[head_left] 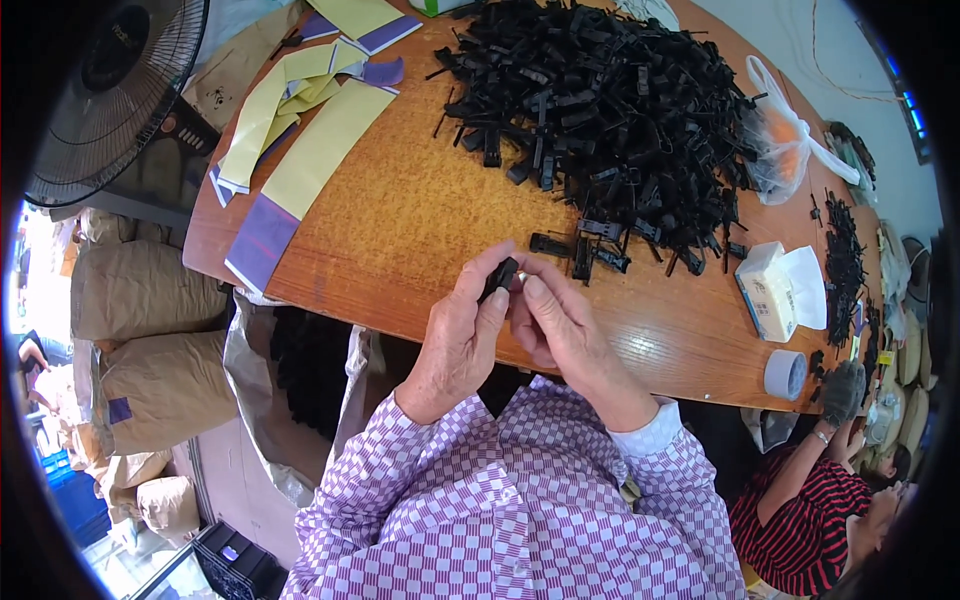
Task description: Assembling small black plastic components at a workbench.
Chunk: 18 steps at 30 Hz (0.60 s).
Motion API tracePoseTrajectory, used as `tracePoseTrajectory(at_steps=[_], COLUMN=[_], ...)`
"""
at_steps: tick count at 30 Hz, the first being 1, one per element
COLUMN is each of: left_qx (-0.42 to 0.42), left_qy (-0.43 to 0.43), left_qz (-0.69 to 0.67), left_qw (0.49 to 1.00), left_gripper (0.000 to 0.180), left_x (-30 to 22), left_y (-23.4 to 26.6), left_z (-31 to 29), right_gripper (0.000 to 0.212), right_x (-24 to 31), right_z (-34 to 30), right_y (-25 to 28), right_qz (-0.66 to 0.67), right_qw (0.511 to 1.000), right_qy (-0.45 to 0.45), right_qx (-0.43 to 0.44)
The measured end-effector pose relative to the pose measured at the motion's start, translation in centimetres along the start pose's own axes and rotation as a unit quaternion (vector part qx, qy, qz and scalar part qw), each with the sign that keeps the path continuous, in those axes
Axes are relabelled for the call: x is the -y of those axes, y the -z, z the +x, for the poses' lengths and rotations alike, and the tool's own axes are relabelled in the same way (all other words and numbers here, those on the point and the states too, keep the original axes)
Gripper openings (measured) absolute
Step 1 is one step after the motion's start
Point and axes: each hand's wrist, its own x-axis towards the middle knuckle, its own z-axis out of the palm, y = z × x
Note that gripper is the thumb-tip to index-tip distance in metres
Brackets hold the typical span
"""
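My left hand [458, 335] is closed around a small black plastic part [500, 277], pinched between thumb and fingers above the table's near edge. Close against it, my right hand [572, 335] has its thumb and fingertips pressed together at the part's right side. A tiny light spot shows at those fingertips, too small to name. Just beyond my hands, a few loose black plastic parts [600, 250] of similar look lie at the front of a large heap of black plastic parts [610, 110].
Yellow-and-purple strips [315, 150] lie at the wooden table's [400, 200] left. At right are a tissue pack [768, 290], a tape roll [785, 374] and a tied plastic bag [780, 150]. A sack [255, 390] hangs below; a fan [120, 90] stands left. A gloved co-worker [820, 500] sits at right.
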Motion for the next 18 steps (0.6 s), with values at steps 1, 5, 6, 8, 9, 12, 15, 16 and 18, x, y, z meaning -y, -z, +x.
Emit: tracePoseTrajectory(at_steps=[1, 5, 6, 8, 9, 12, 15, 16, 18], left_qx=[0.005, -0.007, -0.005, -0.011, -0.007, -0.004, -0.039, -0.032, -0.028], left_qy=[0.009, -0.030, -0.029, -0.030, -0.027, -0.006, -0.010, -0.007, 0.015], left_qz=[0.019, 0.055, 0.053, 0.051, 0.049, 0.066, 0.122, 0.120, 0.155], left_qw=[1.000, 0.998, 0.998, 0.998, 0.998, 0.998, 0.992, 0.992, 0.987], left_gripper=[0.038, 0.038, 0.038, 0.037, 0.037, 0.036, 0.034, 0.034, 0.032], left_x=[-0.3, 0.0, 0.2, 0.5, 0.6, 0.9, 1.8, 1.8, 2.0], left_y=[0.0, -0.1, -0.2, -0.4, -0.5, -0.5, -0.2, -0.1, 0.2], left_z=[0.0, 0.3, 0.5, 0.7, 0.9, 1.1, 1.3, 1.6, 2.0], right_gripper=[0.042, 0.037, 0.036, 0.036, 0.037, 0.036, 0.033, 0.033, 0.032], right_x=[-0.1, -0.2, -0.3, -0.7, -1.0, -1.0, -1.3, -1.5, -1.9], right_z=[0.0, 0.3, 0.4, 0.8, 1.0, 1.4, 2.7, 3.2, 3.9], right_y=[-0.4, -0.4, -0.2, 0.0, 0.0, -0.3, -0.4, -0.2, 0.1], right_qz=[0.002, 0.039, 0.049, 0.044, 0.039, 0.054, 0.040, 0.032, 0.034], right_qw=[1.000, 0.999, 0.998, 0.999, 0.999, 0.998, 0.999, 0.999, 0.999], right_qy=[-0.012, -0.026, -0.022, -0.018, -0.015, -0.025, -0.009, 0.002, -0.004], right_qx=[-0.006, 0.016, 0.021, 0.003, -0.011, -0.015, -0.015, -0.004, -0.006])
